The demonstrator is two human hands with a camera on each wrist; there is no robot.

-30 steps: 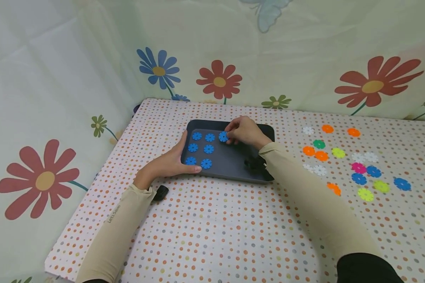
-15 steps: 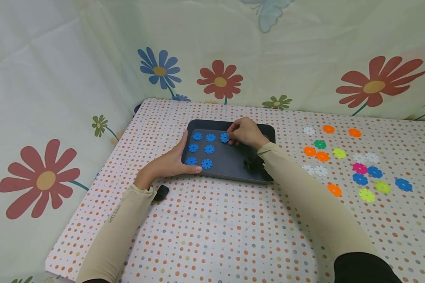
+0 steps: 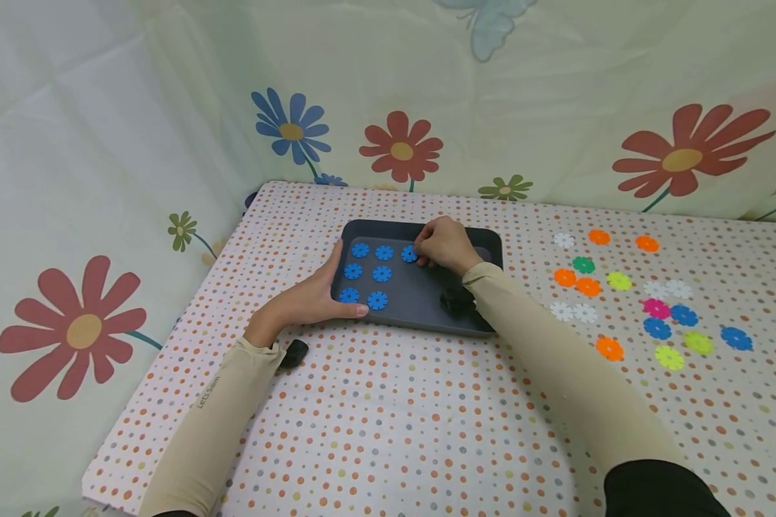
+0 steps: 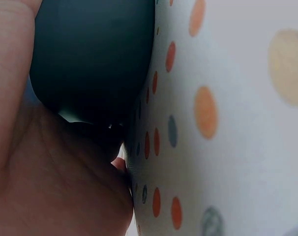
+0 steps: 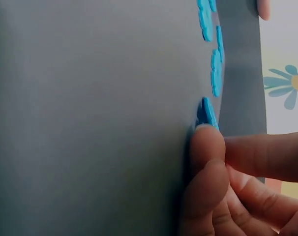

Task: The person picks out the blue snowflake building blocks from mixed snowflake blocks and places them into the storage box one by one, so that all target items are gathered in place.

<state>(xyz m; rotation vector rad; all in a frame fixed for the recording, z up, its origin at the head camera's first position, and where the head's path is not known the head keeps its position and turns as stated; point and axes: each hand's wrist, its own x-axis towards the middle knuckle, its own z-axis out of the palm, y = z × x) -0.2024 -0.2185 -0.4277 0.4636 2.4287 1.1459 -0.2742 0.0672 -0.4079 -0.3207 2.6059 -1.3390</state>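
Note:
A dark grey baking tray (image 3: 420, 305) lies on the spotted cloth. My left hand (image 3: 304, 296) grips its near left corner, thumb along the front rim and fingers along the left side. The tray wall (image 4: 95, 59) fills the crook of that hand in the left wrist view. Inside the tray, my right hand (image 3: 446, 244) pinches a blue notched disc (image 5: 208, 113) between thumb and fingers. That disc stands tilted, close over the tray floor, at the right end of the back row. Several similar blue discs (image 3: 382, 273) lie flat in rows to its left.
Loose notched discs lie scattered on the cloth at right: orange (image 3: 610, 348), white (image 3: 585, 313), green (image 3: 583, 265), yellow (image 3: 669, 357), pink (image 3: 656, 308) and blue (image 3: 737, 338). A flower-printed curtain (image 3: 556, 93) hangs behind the table. Black devices (image 3: 294, 353) are on both wrists.
My right wrist and forearm have shifted slightly left, while the fingers stay at the same blue disc. The left hand keeps its hold on the tray corner.

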